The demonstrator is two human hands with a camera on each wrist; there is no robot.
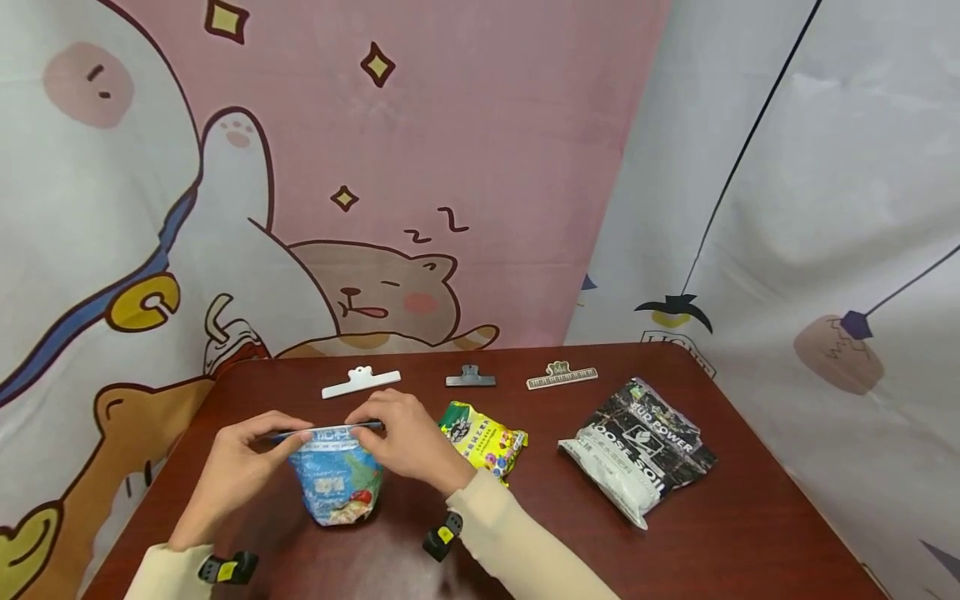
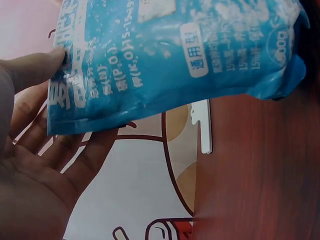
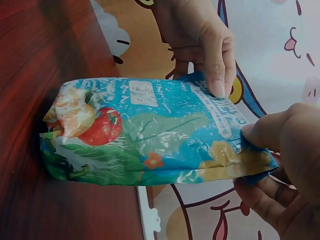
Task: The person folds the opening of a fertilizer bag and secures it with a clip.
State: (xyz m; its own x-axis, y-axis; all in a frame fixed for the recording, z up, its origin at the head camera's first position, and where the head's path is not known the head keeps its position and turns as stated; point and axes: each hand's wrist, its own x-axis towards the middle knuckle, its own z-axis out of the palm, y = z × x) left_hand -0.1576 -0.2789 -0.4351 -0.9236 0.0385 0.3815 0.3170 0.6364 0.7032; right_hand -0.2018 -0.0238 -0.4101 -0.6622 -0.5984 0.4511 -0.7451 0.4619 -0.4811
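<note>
A blue fertilizer bag (image 1: 337, 483) with printed vegetables stands upright on the table, its top edge stretched between both hands. At the top left corner my left hand (image 1: 246, 458) pinches the bag, thumb in front and fingers behind. My right hand (image 1: 405, 437) pinches the opposite top corner the same way. The right wrist view shows the bag's printed tomato (image 3: 102, 126) side and both thumbs pressing on the plastic. In the left wrist view, the blue bag (image 2: 165, 65) fills the upper part, with the left fingers behind its edge.
Behind the bag lie a white clip (image 1: 362, 382), a dark grey clip (image 1: 470, 377) and a ruler-patterned clip (image 1: 561, 377) in a row. A yellow-green packet (image 1: 483, 437) lies beyond the right forearm. Farther right is a black-and-white soil bag (image 1: 641, 450) on the brown table (image 1: 757, 517).
</note>
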